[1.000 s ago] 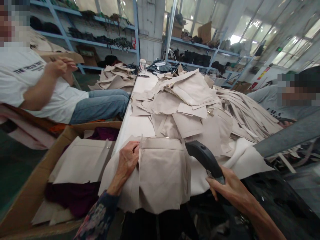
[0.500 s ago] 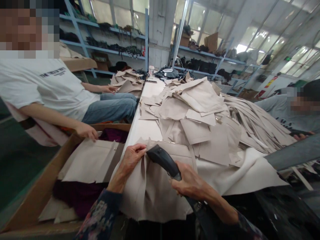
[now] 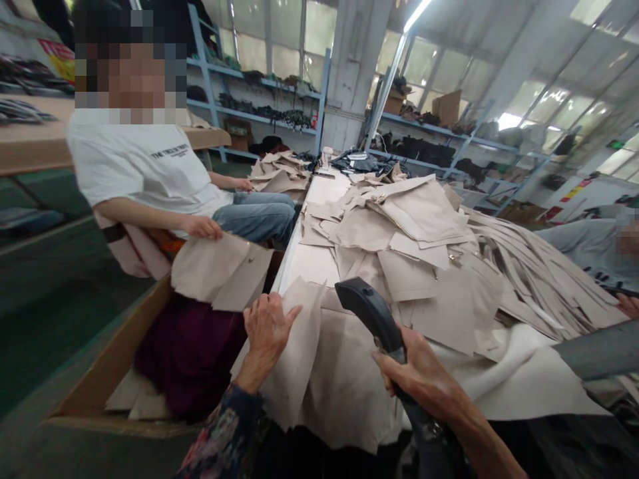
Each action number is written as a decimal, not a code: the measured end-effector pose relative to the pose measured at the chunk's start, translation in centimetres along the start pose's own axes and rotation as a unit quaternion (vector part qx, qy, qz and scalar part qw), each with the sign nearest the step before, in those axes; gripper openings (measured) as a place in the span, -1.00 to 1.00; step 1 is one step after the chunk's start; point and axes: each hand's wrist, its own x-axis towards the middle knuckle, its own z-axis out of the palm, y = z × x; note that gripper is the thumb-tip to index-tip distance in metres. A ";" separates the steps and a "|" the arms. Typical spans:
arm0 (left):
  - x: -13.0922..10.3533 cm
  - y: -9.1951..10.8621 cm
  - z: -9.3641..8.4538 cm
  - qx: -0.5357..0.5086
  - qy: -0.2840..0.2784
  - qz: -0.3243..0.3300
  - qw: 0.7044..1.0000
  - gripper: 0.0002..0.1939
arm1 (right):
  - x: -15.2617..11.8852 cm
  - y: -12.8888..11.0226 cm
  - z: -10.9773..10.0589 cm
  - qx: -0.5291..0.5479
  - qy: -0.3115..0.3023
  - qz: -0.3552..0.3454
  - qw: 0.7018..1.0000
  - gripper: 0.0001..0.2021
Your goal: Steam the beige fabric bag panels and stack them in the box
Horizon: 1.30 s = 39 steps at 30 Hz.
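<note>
The beige cloth piece lay at the near end of the counter, its lower edge hanging down; take it as the clock's centre. At ten o'clock the left hand was loose, fingers spread over the flap, with no clear pinch on it. At four o'clock the right hand was wrapped around the black tool, whose head stood at twelve, near the cloth's top edge; contact could not be told. A pile sat at one o'clock, a cardboard box at nine. The step in hand looked like bringing tool and cloth together; the next move seemed to call for a flat flap and fingers clear of the tool's head.
</note>
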 end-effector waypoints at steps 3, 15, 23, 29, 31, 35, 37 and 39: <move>0.5 -0.4 -0.6 -0.064 -0.017 -0.004 0.998 -0.62 | -1.1 -0.5 0.5 0.017 -0.012 0.002 1.000 -0.89; -1.2 1.4 -4.7 -0.662 -0.208 -0.188 0.695 -0.48 | -3.5 -1.5 1.2 0.035 -0.042 -0.023 0.998 -0.84; -2.2 2.9 -6.6 -0.556 -0.148 -0.045 0.817 -0.60 | -3.7 -2.9 0.4 0.044 -0.038 -0.054 0.997 -0.89; -3.1 3.5 -7.5 -0.516 -0.132 0.003 0.846 -0.67 | -2.3 -4.2 -0.3 0.051 -0.007 -0.093 0.994 -0.91; -3.1 3.3 -7.5 -0.544 -0.146 -0.014 0.826 -0.63 | -2.4 -4.3 -1.0 0.060 0.010 -0.094 0.994 -0.91; -3.2 3.2 -7.4 -0.601 -0.183 -0.061 0.775 -0.54 | -4.1 -4.0 -1.8 0.077 -0.003 -0.096 0.992 -0.91; -3.5 3.5 -7.3 -0.609 -0.193 -0.074 0.766 -0.54 | -4.9 -3.8 -1.6 0.079 -0.027 -0.087 0.993 -0.91; -3.9 3.9 -7.5 -0.614 -0.204 -0.074 0.759 -0.55 | -5.1 -3.8 -1.1 0.083 -0.050 -0.089 0.991 -0.90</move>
